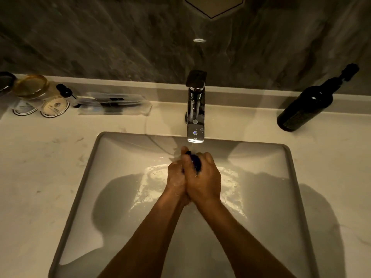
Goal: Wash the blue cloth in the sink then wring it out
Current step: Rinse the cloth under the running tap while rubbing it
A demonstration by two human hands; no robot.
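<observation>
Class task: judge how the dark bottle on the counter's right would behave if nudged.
The dark bottle looks tall and narrow, so it would probably tip easily. It seems glossy like glass, so likely heavy and breakable. Once down, its round body would probably roll along the counter.

Backing the scene: dark veined stone wall (100, 37) bearing a hexagonal sign (213, 6), cut off at the top edge. Running beneath it: pale marble-look countertop (40, 167) with raised back ledge, carrying a chrome faucet (195, 105), a dark bottle (309, 105) leaning at right, and glass jars (32, 89), a small dropper bottle (66, 93) and clear packets (114, 103) at left. Glowing warm and dim overhead, casting soft shadows.
</observation>
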